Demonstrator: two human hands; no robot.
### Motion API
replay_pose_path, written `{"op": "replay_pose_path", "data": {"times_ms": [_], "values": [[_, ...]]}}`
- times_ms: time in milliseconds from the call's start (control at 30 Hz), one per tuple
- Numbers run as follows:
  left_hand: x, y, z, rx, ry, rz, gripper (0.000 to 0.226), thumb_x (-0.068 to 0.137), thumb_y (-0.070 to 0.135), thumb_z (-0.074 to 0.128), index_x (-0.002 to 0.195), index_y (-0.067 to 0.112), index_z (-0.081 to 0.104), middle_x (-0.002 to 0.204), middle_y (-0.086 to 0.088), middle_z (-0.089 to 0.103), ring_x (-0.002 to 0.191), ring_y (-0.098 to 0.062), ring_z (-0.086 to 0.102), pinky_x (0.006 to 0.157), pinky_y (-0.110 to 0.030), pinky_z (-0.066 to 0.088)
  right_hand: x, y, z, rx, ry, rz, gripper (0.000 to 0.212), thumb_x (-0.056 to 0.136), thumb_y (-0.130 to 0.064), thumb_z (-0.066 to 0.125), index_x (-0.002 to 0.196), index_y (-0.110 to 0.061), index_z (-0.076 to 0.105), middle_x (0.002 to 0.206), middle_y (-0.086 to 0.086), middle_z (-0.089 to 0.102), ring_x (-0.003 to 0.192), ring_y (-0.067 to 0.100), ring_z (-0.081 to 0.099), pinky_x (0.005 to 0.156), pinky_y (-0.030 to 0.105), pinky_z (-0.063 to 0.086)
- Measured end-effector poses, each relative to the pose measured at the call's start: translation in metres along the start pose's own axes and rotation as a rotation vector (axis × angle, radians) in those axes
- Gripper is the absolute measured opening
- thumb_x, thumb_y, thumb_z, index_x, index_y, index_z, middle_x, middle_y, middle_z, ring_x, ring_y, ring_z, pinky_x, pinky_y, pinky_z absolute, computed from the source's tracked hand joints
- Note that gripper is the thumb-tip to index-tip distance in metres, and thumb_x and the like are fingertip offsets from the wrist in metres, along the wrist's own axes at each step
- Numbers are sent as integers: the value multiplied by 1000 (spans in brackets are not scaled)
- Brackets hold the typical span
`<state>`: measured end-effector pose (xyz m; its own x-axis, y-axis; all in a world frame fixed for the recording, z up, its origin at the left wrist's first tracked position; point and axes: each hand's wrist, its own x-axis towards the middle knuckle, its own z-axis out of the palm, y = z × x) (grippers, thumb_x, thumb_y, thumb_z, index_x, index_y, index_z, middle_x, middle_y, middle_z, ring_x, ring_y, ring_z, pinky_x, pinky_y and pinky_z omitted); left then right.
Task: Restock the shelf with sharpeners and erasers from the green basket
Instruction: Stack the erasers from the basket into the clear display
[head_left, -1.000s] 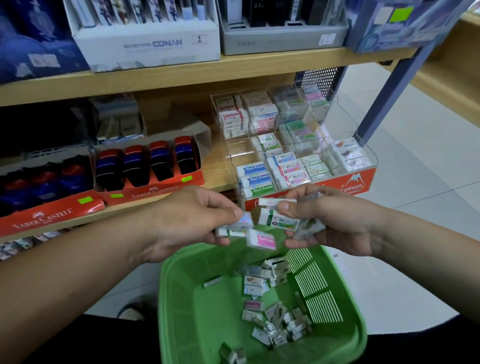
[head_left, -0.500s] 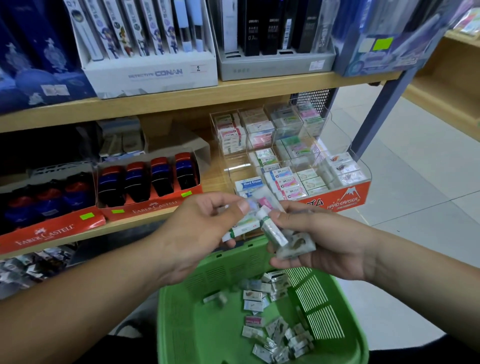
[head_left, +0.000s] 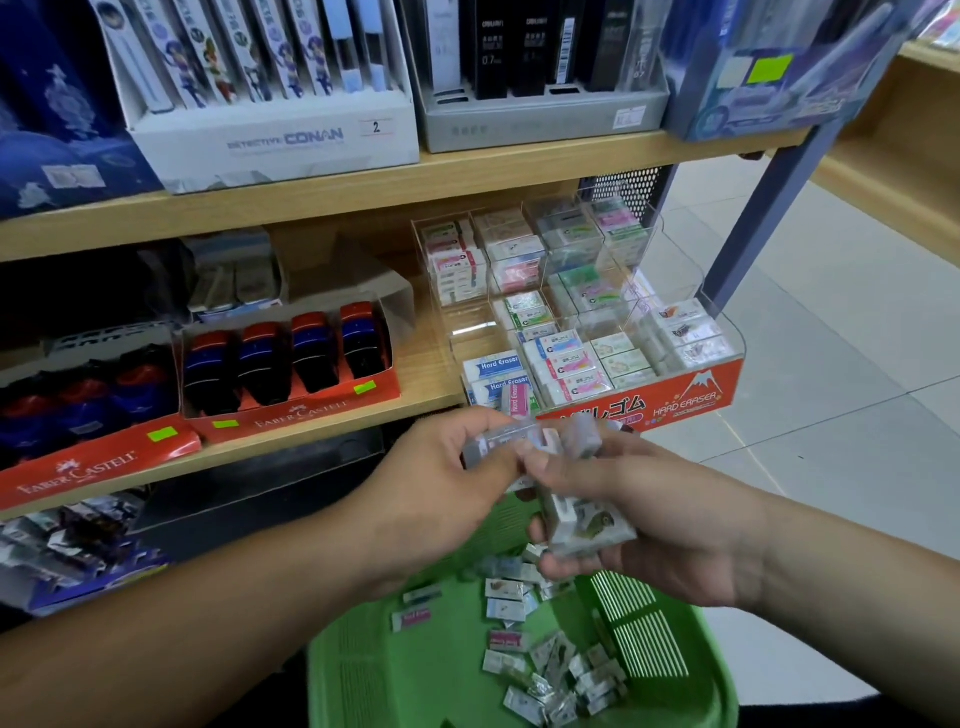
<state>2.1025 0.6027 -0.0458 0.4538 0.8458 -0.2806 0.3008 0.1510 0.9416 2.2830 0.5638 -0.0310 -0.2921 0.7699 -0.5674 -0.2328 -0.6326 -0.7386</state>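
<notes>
Two red trays stood side by side on the lower shelf (head_left: 431, 366) at the far left. The left tray (head_left: 78, 470) lay partly in shadow. The right tray (head_left: 311, 413) carried a row of four dark sharpeners (head_left: 306, 353) with red and blue tops. Above them, on the upper shelf (head_left: 467, 171), a white box (head_left: 275, 148) held upright pens in printed sleeves, and just to its right stood a grey box (head_left: 540, 127) of black packets.

Lower down, the left hand (head_left: 441, 488) reached in over the near rim of the green basket (head_left: 374, 675). Its fingers were curled and pinched some small erasers (head_left: 498, 441), which were too blurred to count. Its fingertips met those of the right hand (head_left: 665, 530) above the basket. The right hand was curled too, gripping a pale wrapped eraser pack (head_left: 587, 525) between thumb and fingers; whether it was one piece or several could not be told.

Beneath both hands, many loose erasers (head_left: 550, 665) lay scattered on the basket's floor, mostly toward its right side beside the slatted wall.

Behind the hands, on the right end of the lower shelf, stood a clear display case (head_left: 675, 291) with stepped compartments filled with boxed erasers. Its red front panel (head_left: 685, 400) faced outward. The front-left compartment held blue-labelled erasers (head_left: 491, 366). Pale floor tiles (head_left: 831, 415) spread out to the right.
</notes>
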Motion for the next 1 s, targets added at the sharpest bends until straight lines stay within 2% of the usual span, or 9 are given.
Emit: {"op": "replay_pose_path", "data": {"times_ms": [133, 267, 400, 467, 567, 667, 733, 833, 1000], "values": [[2, -6, -6, 65, 86, -96, 17, 101, 43, 60, 100, 33, 73, 91, 11, 75, 77, 0, 63, 75, -29, 47, 3, -1, -10, -7, 80, 36, 29, 93, -5, 69, 119, -18, 71, 103, 14, 72, 83, 32, 72, 64, 43, 62], [7, -5, -9, 62, 108, -64, 18, 101, 45, 60, 102, 31, 70, 73, 16, 69, 59, 4, 56, 63, -24, 44, 5, -11, -8, 20, 47, 16, 37, 92, 0, 69, 123, -21, 68, 105, 15, 67, 72, 28, 69, 72, 50, 62], [8, -1, -5, 20, 86, -53, 14, 104, 41, 57, 104, 34, 70, 78, 21, 72, 60, 6, 59, 54, -13, 44, 7, -16, -1, 12, -11, -16, 37, 80, -18, 84, 113, -20, 68, 97, 8, 67, 66, 20, 62, 79, 51, 61], [7, 2, -6, 26, 75, -74, 18, 104, 45, 55, 103, 36, 71, 88, 25, 73, 77, 4, 66, 64, -20, 52, 8, -16, -1, -23, 25, -32, 33, 75, -27, 86, 103, -22, 69, 89, 5, 66, 63, 19, 60, 72, 44, 60], [7, 8, -7, 31, 65, -85, 20, 103, 47, 55, 102, 35, 71, 109, 15, 75, 100, -11, 70, 83, -33, 57, 10, -16, -6, -93, 29, -41, 42, 76, -34, 85, 111, -16, 69, 83, 5, 64, 64, 21, 59, 64, 36, 58], [10, 14, -6, 43, 46, -43, 22, 104, 45, 55, 99, 31, 71, 95, 1, 76, 83, -22, 69, 66, -29, 51, 12, -23, -14, -205, 47, -116, 40, 84, -32, 80, 114, -9, 67, 83, 6, 66, 64, 22, 59, 58, 33, 54], [14, 19, -4, 25, 13, -23, 24, 104, 44, 54, 98, 29, 72, 75, 8, 67, 60, -12, 56, 54, -22, 42, 11, -29, -19, -258, 59, -161, 26, 89, -31, 77, 106, -12, 70, 83, 10, 64, 63, 24, 60, 58, 34, 52], [27, 24, -6, -20, 69, 10, 30, 104, 49, 51, 101, 28, 72, 78, 4, 66, 50, -3, 50, 46, -19, 38, 15, -40, -29, -271, 147, -254, 10, 91, -29, 76, 94, -20, 72, 84, 12, 64, 62, 25, 59, 57, 33, 51], [57, 22, -27, 608, 251, 122, 36, 95, 52, 66, 76, 22, 69, 60, 5, 66, 55, -10, 61, 53, -32, 50, 16, -51, -49, -158, 367, -374, 10, 93, -27, 77, 98, -19, 72, 84, 13, 64, 61, 27, 60, 54, 34, 50]]}}
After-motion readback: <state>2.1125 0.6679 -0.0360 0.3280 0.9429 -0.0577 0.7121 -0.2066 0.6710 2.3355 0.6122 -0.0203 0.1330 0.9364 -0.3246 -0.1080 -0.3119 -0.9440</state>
